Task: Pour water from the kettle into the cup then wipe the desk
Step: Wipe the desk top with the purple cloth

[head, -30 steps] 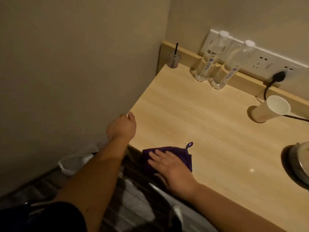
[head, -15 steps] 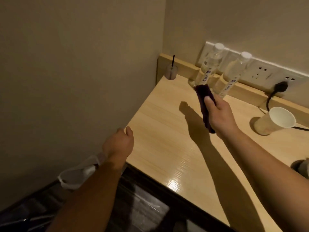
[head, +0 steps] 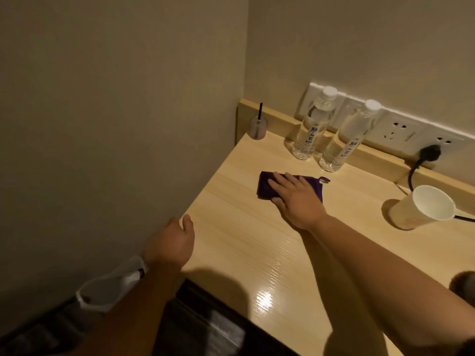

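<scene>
The left hand rests loosely curled, holding nothing, at the near corner of the tabletop. Half a second ago the right hand held the purple cloth aloft; now its grip is flat, pressing it down before the water bottles. Wiping resumes farther back; the paper cup stands right.

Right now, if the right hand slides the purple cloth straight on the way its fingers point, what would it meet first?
The right hand lies flat on the purple cloth, fingers pointing toward the left edge of the desk. Nothing stands in that line; it would probably reach the edge and the side wall. Depth is uncertain.
</scene>
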{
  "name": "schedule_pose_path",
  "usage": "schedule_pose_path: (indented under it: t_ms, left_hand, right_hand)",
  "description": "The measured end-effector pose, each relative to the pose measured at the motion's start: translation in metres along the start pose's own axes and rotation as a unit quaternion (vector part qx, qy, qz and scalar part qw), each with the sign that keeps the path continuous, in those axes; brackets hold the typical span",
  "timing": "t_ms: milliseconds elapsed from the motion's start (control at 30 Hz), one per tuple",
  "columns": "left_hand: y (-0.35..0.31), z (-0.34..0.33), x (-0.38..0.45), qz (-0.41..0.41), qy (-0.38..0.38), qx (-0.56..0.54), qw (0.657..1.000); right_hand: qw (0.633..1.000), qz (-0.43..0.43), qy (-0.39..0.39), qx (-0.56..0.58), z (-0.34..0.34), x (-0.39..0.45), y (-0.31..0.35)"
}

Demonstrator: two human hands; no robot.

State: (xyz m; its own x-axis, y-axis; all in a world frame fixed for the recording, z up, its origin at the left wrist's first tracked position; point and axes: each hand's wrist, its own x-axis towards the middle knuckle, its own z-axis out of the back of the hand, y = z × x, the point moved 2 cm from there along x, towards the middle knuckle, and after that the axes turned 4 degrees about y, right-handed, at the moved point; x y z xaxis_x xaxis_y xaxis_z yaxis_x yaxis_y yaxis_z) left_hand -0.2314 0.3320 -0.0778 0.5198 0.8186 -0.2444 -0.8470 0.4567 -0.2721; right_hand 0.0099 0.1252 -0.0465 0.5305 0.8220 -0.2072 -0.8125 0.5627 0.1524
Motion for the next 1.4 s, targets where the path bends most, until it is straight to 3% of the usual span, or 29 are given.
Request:
schedule_pose_path:
  t_ms: [433, 500, 567, 633, 700, 767, 800, 867, 967, 1033, 1100, 1167, 1400]
  left_hand:
    - [-0.009, 0.017, -0.011, -0.015, 0.012, -0.010, 1.000]
    - [-0.008, 0.017, -0.011, -0.017, 0.012, -0.010, 1.000]
    - [-0.008, 0.016, -0.010, -0.020, 0.013, -0.012, 1.000]
    - [-0.007, 0.015, -0.009, -0.019, 0.012, -0.014, 1.000]
    - [-0.007, 0.014, -0.008, -0.020, 0.006, -0.007, 1.000]
    - [-0.008, 0.013, -0.008, -0.019, 0.004, 0.001, 1.000]
    - [-0.008, 0.013, -0.007, -0.015, 0.003, 0.004, 1.000]
    - [-0.007, 0.011, -0.007, -0.010, -0.003, 0.012, 1.000]
    - [-0.004, 0.007, -0.004, -0.017, -0.021, 0.017, 0.999]
    - [-0.002, 0.003, -0.002, -0.020, -0.026, 0.013, 0.999]
    - [0.000, 0.000, 0.000, -0.018, -0.029, 0.011, 0.999]
    - [0.001, -0.001, 0.001, -0.015, -0.028, 0.021, 0.999]
    - [-0.001, 0.000, 0.001, 0.000, -0.023, 0.014, 1.000]
  right_hand:
    - [0.997, -0.027, 0.033, 0.064, -0.066, -0.235, 0.119]
    - [0.986, -0.054, 0.026, 0.155, -0.061, -0.249, 0.128]
    - [0.932, -0.121, 0.015, 0.341, -0.032, -0.254, 0.133]
    - [0.801, -0.184, 0.028, 0.568, 0.001, -0.250, 0.124]
    - [0.681, -0.223, 0.008, 0.698, 0.025, -0.237, 0.094]
    - [0.617, -0.260, -0.045, 0.742, 0.050, -0.208, 0.062]
    - [0.616, -0.264, -0.074, 0.739, 0.062, -0.189, 0.047]
    - [0.683, -0.252, -0.133, 0.672, 0.081, -0.143, 0.017]
    - [0.898, -0.172, -0.181, 0.362, 0.086, -0.070, -0.025]
    - [0.974, -0.090, -0.128, 0.162, 0.064, -0.027, -0.046]
    - [0.997, -0.041, -0.049, 0.036, 0.029, -0.001, -0.060]
    - [0.999, -0.034, -0.028, -0.023, 0.005, 0.007, -0.067]
    - [0.999, -0.040, -0.021, 0.017, -0.007, -0.055, -0.048]
